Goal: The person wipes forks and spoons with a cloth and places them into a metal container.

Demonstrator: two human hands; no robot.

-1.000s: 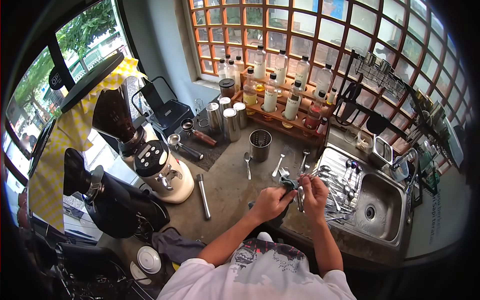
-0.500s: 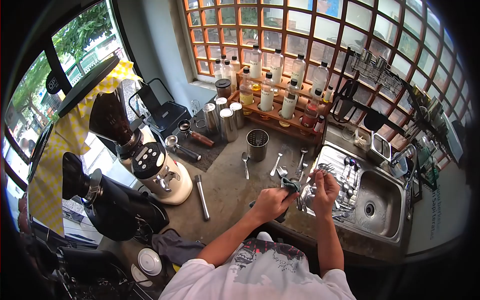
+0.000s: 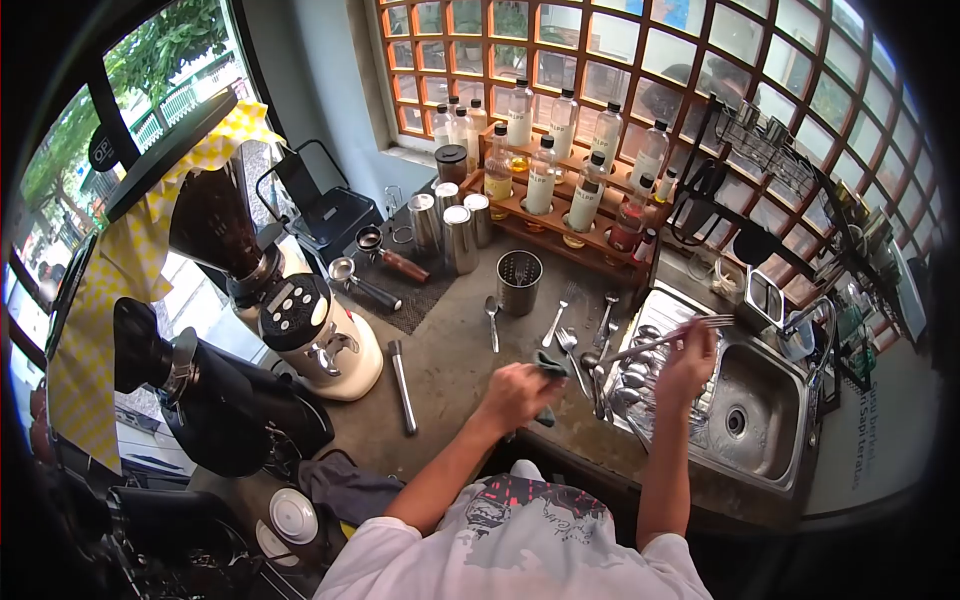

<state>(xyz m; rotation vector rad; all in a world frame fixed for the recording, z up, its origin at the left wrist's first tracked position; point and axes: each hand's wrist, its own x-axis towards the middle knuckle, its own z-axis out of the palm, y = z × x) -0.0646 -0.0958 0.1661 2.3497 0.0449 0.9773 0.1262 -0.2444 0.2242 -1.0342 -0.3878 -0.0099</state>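
Observation:
My left hand [image 3: 516, 398] is closed on a dark green cloth [image 3: 549, 375] above the counter's front edge. In my right hand [image 3: 687, 366] is a fork [image 3: 716, 321], its tines pointing right and its handle slanting down to the left over the drainboard. Spoons and other cutlery [image 3: 640, 378] lie heaped on the metal drainboard beneath. Between my hands, several forks and spoons [image 3: 570, 343] rest on the counter. A perforated metal cup [image 3: 520, 284] stands farther back, with a spoon [image 3: 492, 322] to its left.
The sink basin [image 3: 760, 410] is at the right. A wooden rack [image 3: 550, 222] holds bottles at the back. Steel canisters [image 3: 460, 240], portafilters [image 3: 400, 265] and a metal rod [image 3: 403, 387] are left of centre, near a cream grinder [image 3: 325, 345]. A dark cloth [image 3: 345, 487] lies at front left.
My hands have moved apart: the left with the cloth went left, and the right carried the fork to the right, away from the cloth.

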